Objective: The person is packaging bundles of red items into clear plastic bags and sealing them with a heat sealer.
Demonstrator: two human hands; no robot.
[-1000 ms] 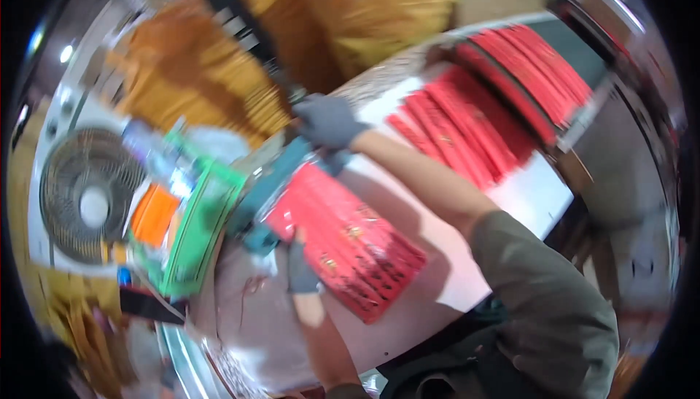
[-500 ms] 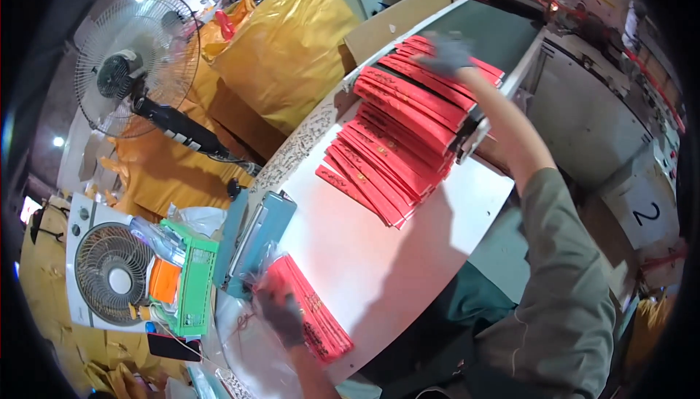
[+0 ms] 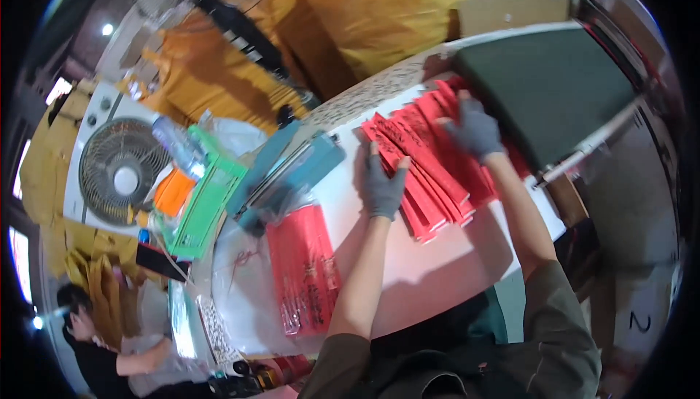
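Note:
A fanned pile of long red paper strips with black printed characters lies on the white board ahead of me. My left hand, in a grey glove with bare fingertips, is at the pile's left edge. Its fingers are apart, with the thumb at the strips. Across the pile at its far right, my right hand, gloved alike, rests on the strips with fingers spread. At the near left lies a separate bundle of red strips in a clear plastic bag.
A teal device and a green plastic basket stand left of the board. Behind the basket is a box fan. A dark green belt lies beyond the pile. At the lower left, another person sits.
My left hand has moved from the bagged bundle to the big pile. My right hand has come nearer along the pile. The view has turned, and the strips sit closer together.

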